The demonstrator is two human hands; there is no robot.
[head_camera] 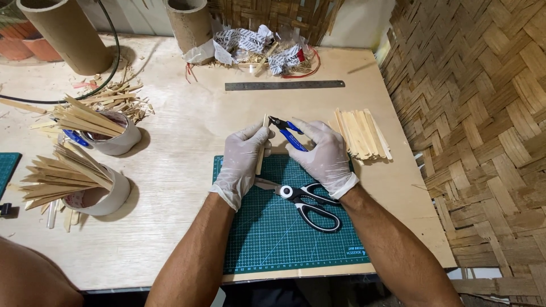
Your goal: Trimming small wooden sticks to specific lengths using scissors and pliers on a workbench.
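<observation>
Nearest: green cutting mat (284,239) sitting flush w/ the table's front edge, front half bare, so there's free room for the forearms. Black-handled scissors (310,204) lying on the mat btwn the wrists, blades pointing left, parked w/in reach of either hand.

Left hand (242,165), white glove, is pinching a thin wooden stick (261,149), held near upright over the mat's far edge, top end sticking up toward the cutter; fingers closed around it. Looks like it's being steadied so the end sits in the jaws.

Right hand (324,153), gloved, is gripping blue-handled cutters (287,132), nose pointing left, tip just beside the stick's top end. Can't tell if it's actually touching.

Right of that hand: stack of flat sticks (361,133), lying parallel, near the table's right edge; woven bamboo wall (483,113) close beyond, so little room that side.

Left side: two white tubs (108,193) stuffed w/ sticks, well apart from the hands, open tabletop (176,136) btwn.

Farther: steel ruler (284,85) lying crosswise, then offcuts and crumpled wrappers (261,48), two cardboard tubes (68,34) at the back edge.
</observation>
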